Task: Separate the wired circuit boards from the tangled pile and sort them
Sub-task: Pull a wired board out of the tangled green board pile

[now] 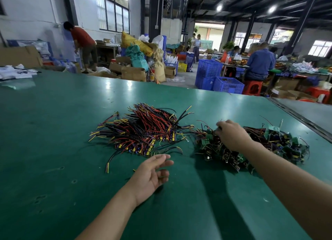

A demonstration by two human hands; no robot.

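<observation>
Green boards [251,146] lie tangled under the right hand [231,137]; its grip is blurred, unclear. Left hand [150,176] is open, empty, just below the wires [143,130].

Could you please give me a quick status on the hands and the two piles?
Left hand open, empty, near sorted wire pile. Right hand reaching into tangled board pile; grip blurred. Nothing in the way on the green table.

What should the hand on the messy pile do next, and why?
Probably pinch one circuit board and lift it free. The right hand is already on the tangled pile of green boards, fingers blurred, so whether it has a grip yet is unclear. The left hand waits open and empty just in front of the sorted wire pile, ready to take it.
</observation>
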